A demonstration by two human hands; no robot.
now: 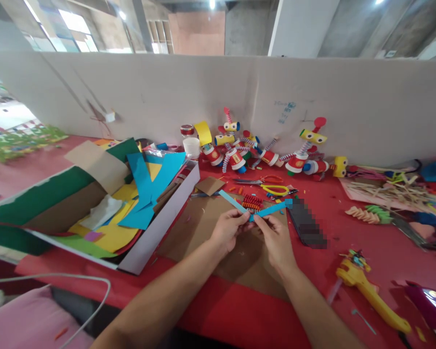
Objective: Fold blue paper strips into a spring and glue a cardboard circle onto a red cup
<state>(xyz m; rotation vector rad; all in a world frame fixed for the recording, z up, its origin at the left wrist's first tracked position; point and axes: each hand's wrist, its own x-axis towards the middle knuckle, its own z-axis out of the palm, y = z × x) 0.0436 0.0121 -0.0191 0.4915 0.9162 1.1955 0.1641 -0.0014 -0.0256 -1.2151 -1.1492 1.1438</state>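
Two blue paper strips (pixel 272 209) meet in a V shape between my hands, over a brown cardboard sheet (pixel 192 230). My left hand (pixel 229 229) pinches them where they join, near the lighter strip that points up and left. My right hand (pixel 274 235) grips the same joint from the other side, thumb on the brighter strip pointing right. Just beyond the fingertips lie red and orange folded paper springs (pixel 252 201). The far end of the right strip reaches the top of a dark phone (pixel 305 224).
Left stands a white box (pixel 160 218) of coloured paper. Scissors with yellow handles (pixel 274 189) lie behind the hands. Several paper figures (pixel 236 159) line the grey partition (pixel 148 97). At right are a yellow glue gun (pixel 372 293) and wooden sticks (pixel 396 189).
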